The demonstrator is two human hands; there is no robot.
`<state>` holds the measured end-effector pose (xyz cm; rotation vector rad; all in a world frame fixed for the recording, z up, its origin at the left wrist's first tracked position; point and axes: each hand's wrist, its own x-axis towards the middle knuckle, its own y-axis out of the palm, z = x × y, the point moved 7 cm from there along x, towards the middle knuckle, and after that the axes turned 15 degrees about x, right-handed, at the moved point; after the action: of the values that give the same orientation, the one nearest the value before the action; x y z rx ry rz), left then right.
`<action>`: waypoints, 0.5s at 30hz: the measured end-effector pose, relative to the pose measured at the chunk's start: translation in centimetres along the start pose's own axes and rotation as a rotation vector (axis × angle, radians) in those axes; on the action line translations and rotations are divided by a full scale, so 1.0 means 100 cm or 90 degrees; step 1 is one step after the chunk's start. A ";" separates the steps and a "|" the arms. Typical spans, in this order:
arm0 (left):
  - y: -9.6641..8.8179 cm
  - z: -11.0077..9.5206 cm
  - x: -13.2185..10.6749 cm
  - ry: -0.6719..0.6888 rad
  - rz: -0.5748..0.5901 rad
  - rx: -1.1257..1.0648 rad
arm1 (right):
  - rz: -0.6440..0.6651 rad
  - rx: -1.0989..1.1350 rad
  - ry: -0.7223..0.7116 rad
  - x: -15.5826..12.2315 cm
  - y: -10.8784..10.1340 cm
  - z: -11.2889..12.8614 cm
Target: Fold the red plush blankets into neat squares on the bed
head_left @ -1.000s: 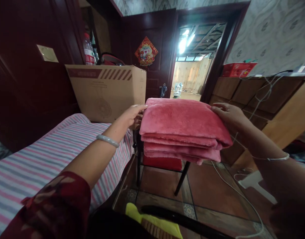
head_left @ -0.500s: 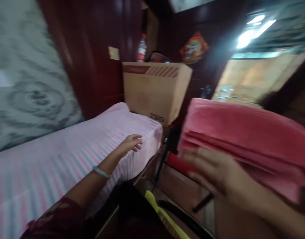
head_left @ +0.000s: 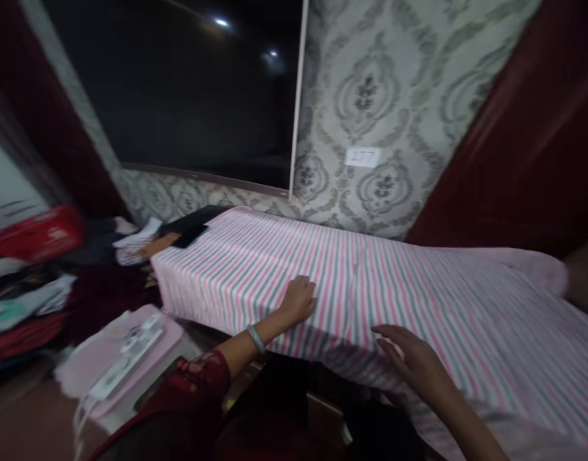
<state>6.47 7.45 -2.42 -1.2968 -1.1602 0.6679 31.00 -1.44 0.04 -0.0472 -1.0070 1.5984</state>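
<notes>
A pink, grey and white striped cloth [head_left: 255, 256] covers a long low surface along the wall and hangs over its front edge. My left hand [head_left: 298, 299], with a bracelet at the wrist, is over the middle of this cloth. Its fingers are curled in, and whether anything is between them is hidden. To its right, my right hand [head_left: 416, 362] is over the cloth's front edge. Thumb and forefinger stand apart there, with no object seen in them. Whether either hand presses on the cloth I cannot tell.
A large dark television [head_left: 188, 89] hangs above the cloth. Dark flat items [head_left: 190, 235] lie at its left end. At lower left, a power strip [head_left: 128, 358] rests on a pink-topped stand. Piled clothes [head_left: 29, 307] and a red bag [head_left: 39, 234] are farther left.
The view has swung left, from the cardboard box and red folded fabric to the television. My left hand's fingers have curled in; my right hand is now over the striped cloth.
</notes>
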 end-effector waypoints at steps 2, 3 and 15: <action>-0.001 0.016 -0.012 -0.029 -0.004 0.038 | -0.030 0.051 0.000 0.029 0.019 -0.015; 0.000 0.019 -0.016 -0.037 -0.005 0.050 | -0.040 0.077 0.023 0.040 0.028 -0.023; 0.012 0.070 -0.011 -0.015 -0.088 -0.060 | -0.144 0.167 0.339 0.039 0.051 -0.102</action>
<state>-0.08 9.38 -4.75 -1.2772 -1.3010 0.5346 31.26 7.89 -7.60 -0.1644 -0.3733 1.3907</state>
